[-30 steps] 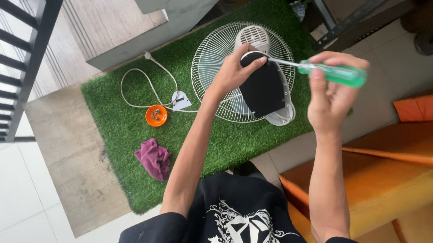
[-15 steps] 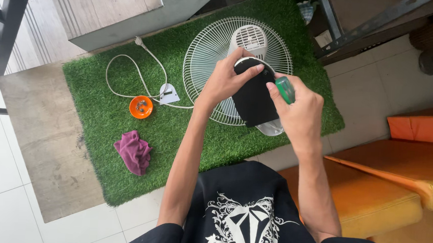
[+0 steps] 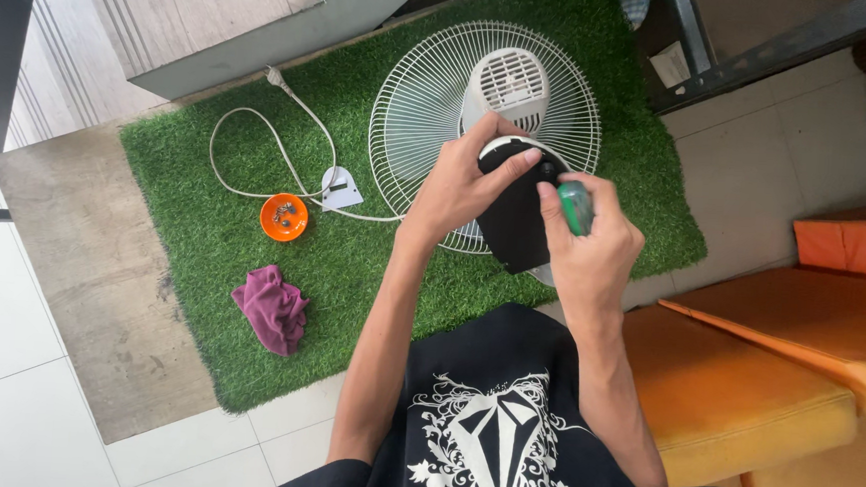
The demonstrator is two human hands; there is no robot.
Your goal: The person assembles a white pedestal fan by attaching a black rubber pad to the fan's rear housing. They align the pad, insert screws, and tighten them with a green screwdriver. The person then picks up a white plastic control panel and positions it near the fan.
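My left hand (image 3: 465, 180) grips the top of a black, rounded fan base plate (image 3: 515, 218) with a white rim, held upright in front of me. My right hand (image 3: 585, 245) is closed around a green-handled screwdriver (image 3: 576, 204), which points down into the black plate near its upper edge. Below both hands a white fan with its wire grille (image 3: 433, 83) and motor housing (image 3: 508, 78) lies flat on a green artificial grass mat (image 3: 202, 249).
A white power cord (image 3: 258, 153) with plug curls on the mat beside a small white part (image 3: 339, 188). An orange bowl (image 3: 284, 216) holds several screws. A purple rag (image 3: 271, 307) lies near the mat's edge. Orange cushions (image 3: 776, 365) sit at right, a railing at left.
My right hand has swung the screwdriver from lying sideways above the plate to pointing down into it. The view has shifted slightly; my left hand keeps its grip.
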